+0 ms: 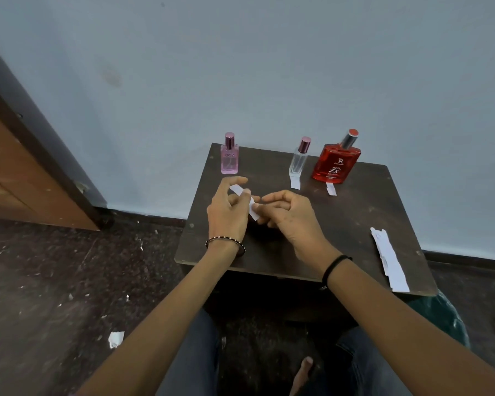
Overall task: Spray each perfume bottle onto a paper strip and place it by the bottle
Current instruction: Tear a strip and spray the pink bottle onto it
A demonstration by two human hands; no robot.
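Note:
Three perfume bottles stand along the far edge of a small dark table [355, 224]: a pink bottle [229, 158] at the left, a clear bottle [298, 161] in the middle, a red bottle [336, 161] at the right. A paper strip [295, 183] lies in front of the clear bottle and another strip [331, 189] in front of the red one. Over the table, just in front of the pink bottle, my left hand [229, 207] and my right hand [286, 212] both pinch one white paper strip [247, 202].
A long piece of white paper [389, 258] lies at the table's right front corner. The table stands against a blue-grey wall. A wooden door [17, 172] is at the left. A paper scrap [115, 338] and small bits lie on the dark floor. My knees are below the table.

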